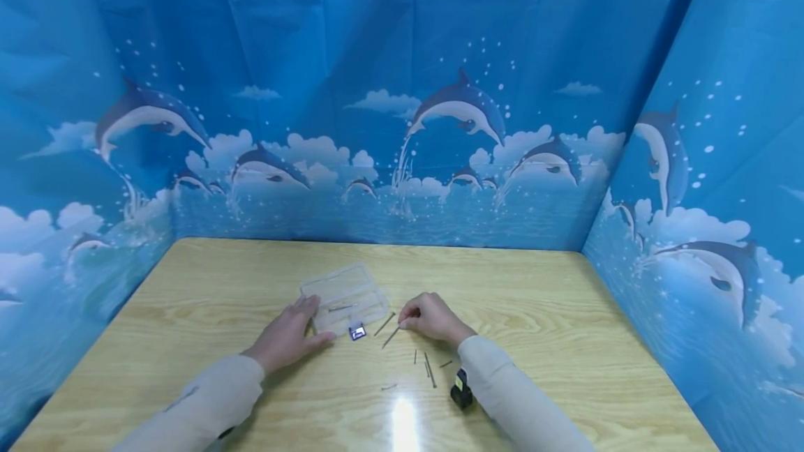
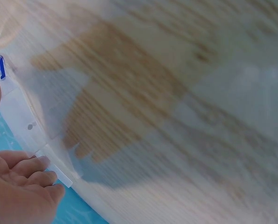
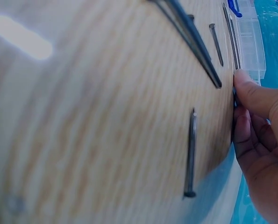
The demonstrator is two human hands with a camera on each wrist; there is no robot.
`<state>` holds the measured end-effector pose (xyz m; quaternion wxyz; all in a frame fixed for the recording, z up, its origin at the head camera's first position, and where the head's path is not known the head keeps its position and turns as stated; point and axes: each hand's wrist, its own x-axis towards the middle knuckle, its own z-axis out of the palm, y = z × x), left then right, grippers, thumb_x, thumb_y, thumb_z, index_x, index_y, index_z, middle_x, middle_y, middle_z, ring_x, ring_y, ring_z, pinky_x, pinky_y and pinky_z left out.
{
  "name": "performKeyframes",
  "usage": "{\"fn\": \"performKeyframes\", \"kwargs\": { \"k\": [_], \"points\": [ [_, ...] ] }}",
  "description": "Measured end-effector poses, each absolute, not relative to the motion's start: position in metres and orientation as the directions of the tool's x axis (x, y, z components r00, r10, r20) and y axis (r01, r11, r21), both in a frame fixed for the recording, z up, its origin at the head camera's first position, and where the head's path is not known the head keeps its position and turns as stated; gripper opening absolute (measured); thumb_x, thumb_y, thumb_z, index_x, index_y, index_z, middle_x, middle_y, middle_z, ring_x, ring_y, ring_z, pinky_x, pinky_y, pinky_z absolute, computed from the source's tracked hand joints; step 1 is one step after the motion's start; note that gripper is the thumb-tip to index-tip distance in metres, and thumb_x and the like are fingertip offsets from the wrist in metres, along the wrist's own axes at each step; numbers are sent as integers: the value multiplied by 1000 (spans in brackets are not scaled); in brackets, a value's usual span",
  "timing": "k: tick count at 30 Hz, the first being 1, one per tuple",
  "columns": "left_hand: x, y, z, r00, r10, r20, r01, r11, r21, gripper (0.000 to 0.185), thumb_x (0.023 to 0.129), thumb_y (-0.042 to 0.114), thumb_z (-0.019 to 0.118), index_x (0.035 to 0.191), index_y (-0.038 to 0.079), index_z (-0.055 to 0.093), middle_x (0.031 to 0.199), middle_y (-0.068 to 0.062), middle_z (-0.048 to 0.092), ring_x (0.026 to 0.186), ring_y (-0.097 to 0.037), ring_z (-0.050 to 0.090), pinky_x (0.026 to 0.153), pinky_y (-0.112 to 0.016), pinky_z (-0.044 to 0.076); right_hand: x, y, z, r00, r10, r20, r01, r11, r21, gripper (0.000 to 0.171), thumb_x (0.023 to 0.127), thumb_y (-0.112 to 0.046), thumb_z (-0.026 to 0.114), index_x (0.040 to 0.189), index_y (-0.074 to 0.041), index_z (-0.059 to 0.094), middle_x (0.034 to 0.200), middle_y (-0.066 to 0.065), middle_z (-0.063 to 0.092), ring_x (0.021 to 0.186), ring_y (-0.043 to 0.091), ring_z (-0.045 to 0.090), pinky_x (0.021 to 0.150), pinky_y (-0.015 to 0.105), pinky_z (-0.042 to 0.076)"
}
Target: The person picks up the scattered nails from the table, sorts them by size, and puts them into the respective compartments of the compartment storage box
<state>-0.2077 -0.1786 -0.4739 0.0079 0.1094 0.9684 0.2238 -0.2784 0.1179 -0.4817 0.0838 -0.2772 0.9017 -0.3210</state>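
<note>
My left hand (image 1: 290, 332) rests at the near left side of a clear plastic box (image 1: 344, 286), fingers relaxed along its edge and thumb spread apart. A nail (image 1: 342, 307) lies inside one section of the box. On the near edge shows a small blue and white tag (image 1: 357, 331). To the right of the box, my right hand (image 1: 432, 317) pinches a long nail (image 1: 390, 338) between thumb and fingertips, low over the table. Another long nail (image 1: 384, 324) lies between the box and that hand. In the right wrist view the thumb (image 3: 246, 86) partly hides the pinched nail.
Several loose nails, among them a long nail (image 1: 430, 370) and a short nail (image 1: 389, 387), lie on the wooden table (image 1: 527, 284) in front of the right hand. A black object with a yellow mark (image 1: 461, 390) stands by the right sleeve. Dolphin-print curtains (image 1: 377, 89) enclose the table.
</note>
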Motion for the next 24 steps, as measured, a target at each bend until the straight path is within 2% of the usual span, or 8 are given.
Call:
{"fn": "performKeyframes", "kwargs": {
  "k": [10,24],
  "points": [
    [-209,-179,-475,-975,219,36,213,878,429,91,84,57,63,144,-5,36,149,-23,34,138,-42,29,113,-56,25,-277,118,-481,-820,-571,30,-460,628,-627,7,86,-13,72,79,-13,73,74,-7,68,66,3,57,64,20,50],
    [-208,-177,-474,-976,215,42,212,878,428,88,85,54,64,143,-5,37,149,-24,35,138,-44,30,112,-59,27,-276,120,-481,-830,-558,22,-433,618,-656,9,87,-15,70,79,-14,73,73,-7,67,64,3,56,62,20,49]
  ]
}}
